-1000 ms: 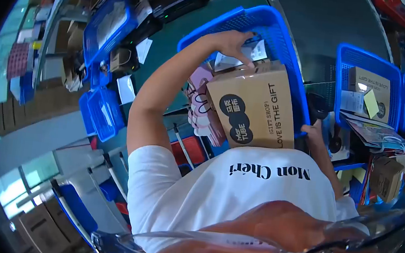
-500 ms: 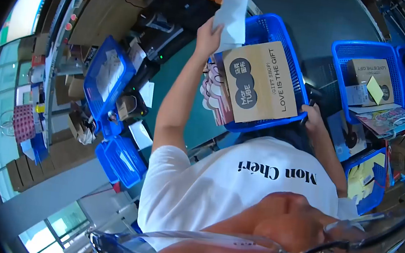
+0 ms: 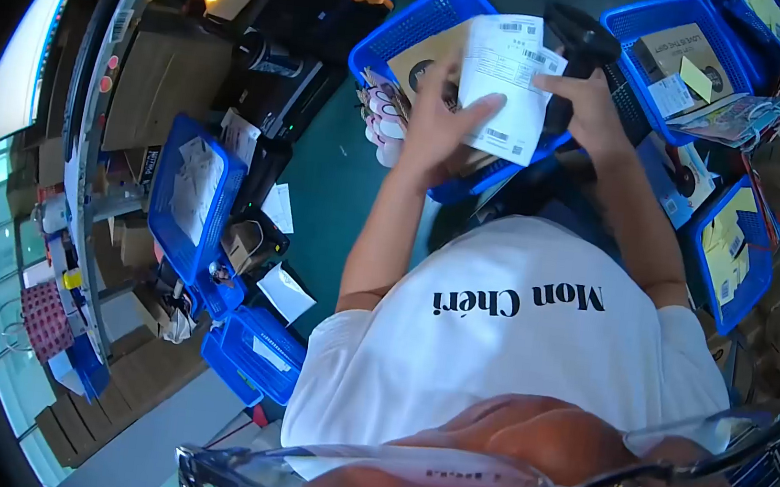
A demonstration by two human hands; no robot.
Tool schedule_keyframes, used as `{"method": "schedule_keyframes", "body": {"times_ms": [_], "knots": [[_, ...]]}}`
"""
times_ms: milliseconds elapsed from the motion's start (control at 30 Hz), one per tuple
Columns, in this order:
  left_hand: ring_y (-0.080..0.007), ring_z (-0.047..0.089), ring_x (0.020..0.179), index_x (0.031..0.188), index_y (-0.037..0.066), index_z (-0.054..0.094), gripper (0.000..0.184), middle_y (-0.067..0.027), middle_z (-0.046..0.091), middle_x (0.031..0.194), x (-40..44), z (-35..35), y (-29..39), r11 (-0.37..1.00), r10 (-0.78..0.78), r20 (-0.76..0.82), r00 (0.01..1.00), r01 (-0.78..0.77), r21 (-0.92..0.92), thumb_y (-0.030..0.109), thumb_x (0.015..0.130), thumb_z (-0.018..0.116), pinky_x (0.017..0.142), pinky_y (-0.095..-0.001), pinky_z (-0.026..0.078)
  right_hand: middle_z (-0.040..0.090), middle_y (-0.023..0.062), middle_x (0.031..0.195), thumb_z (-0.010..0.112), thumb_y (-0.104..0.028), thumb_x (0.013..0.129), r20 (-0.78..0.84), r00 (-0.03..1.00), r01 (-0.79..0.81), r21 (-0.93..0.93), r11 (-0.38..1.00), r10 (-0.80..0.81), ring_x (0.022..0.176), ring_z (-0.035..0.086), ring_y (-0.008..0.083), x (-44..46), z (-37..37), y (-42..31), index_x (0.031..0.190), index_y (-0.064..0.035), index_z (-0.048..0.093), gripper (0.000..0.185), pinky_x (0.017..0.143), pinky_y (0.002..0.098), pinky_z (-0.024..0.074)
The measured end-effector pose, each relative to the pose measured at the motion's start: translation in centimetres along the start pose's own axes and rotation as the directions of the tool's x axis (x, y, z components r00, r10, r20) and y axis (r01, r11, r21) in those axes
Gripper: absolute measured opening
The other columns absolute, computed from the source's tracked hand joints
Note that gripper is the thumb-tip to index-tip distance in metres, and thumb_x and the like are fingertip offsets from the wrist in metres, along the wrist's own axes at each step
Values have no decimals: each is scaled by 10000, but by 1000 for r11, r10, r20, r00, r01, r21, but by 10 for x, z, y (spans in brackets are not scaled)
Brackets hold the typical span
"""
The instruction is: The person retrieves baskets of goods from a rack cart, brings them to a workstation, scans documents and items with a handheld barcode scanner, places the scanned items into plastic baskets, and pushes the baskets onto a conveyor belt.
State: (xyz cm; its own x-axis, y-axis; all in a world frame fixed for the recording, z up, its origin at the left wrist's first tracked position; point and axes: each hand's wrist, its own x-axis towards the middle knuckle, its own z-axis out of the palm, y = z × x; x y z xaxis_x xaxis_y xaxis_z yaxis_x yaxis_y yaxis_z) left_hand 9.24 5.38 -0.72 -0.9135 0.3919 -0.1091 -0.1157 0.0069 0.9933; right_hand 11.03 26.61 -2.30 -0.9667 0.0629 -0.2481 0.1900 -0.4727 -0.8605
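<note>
Printed paper slips (image 3: 507, 74) with barcodes and small text overlap in front of my body. My left hand (image 3: 447, 120) grips their left side, thumb lying across the lower part. At the right edge, my right hand (image 3: 590, 108) pinches them with its thumb on top; its other fingers are hidden. Beneath the slips stands a blue basket (image 3: 456, 3), partly covered by them and by my hands. Inside it shows a brown cardboard box (image 3: 421, 53), and a pink and white scalloped item (image 3: 384, 123) stands at its left side.
To the right is a second blue basket (image 3: 627, 22) with a box and papers, and nearer me a blue bin (image 3: 753, 285) of yellow slips. A dark rounded object (image 3: 582, 36) sits beyond my right hand. Blue trays (image 3: 179, 253) stand left of the green work surface (image 3: 320, 226).
My left hand has brought the slips inward over the basket. My right hand has left the basket's right edge, where a dark object was, and taken hold of the slips. The view has shifted.
</note>
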Motion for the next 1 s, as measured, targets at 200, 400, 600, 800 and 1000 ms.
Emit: {"method": "schedule_keyframes", "body": {"times_ms": [200, 400, 600, 800, 1000], "knots": [[-201, 644, 978, 1209, -47, 553, 405, -159, 651, 1109, -15, -25, 5, 886, -109, 102, 989, 143, -440, 24, 833, 686, 829, -326, 532, 610, 42, 886, 721, 75, 752, 138, 979, 164, -106, 981, -149, 827, 639, 179, -7, 36, -5, 1062, -38, 554, 370, 774, 320, 534], [-188, 675, 862, 1084, -50, 614, 273, -149, 686, 1017, -60, -58, 11, 950, 42, -287, 957, -127, -284, -19, 821, 680, 768, -305, 548, 619, 45, 870, 770, -9, 754, 291, 952, 182, -292, 939, -94, 784, 618, 125, 1, 76, 13, 1023, -28, 584, 328, 682, 266, 518], [-178, 663, 900, 1080, -51, 613, 268, -143, 682, 1030, -94, -81, 8, 927, 114, -430, 896, -252, -279, 5, 827, 684, 812, -298, 527, 640, 42, 848, 791, -83, 752, 321, 938, 289, -504, 814, -134, 770, 620, 122, -7, 120, 14, 935, -27, 636, 246, 694, 262, 515], [-226, 646, 954, 1147, -74, 564, 283, -162, 645, 1087, -137, -127, -30, 969, 55, -689, 723, -204, -137, 42, 892, 601, 833, -329, 521, 661, 32, 842, 755, -183, 811, 352, 928, 291, -490, 822, -118, 715, 619, 98, 3, 127, 25, 939, -21, 655, 229, 665, 250, 507], [-264, 606, 998, 1168, -66, 554, 342, -167, 605, 1155, -182, -216, -265, 953, -216, -737, 640, -25, -301, -124, 831, 566, 879, -407, 499, 671, 54, 750, 771, -277, 775, 253, 917, 391, -719, 575, -307, 632, 629, 103, -6, 64, -21, 947, -39, 654, 316, 594, 262, 502]]}}
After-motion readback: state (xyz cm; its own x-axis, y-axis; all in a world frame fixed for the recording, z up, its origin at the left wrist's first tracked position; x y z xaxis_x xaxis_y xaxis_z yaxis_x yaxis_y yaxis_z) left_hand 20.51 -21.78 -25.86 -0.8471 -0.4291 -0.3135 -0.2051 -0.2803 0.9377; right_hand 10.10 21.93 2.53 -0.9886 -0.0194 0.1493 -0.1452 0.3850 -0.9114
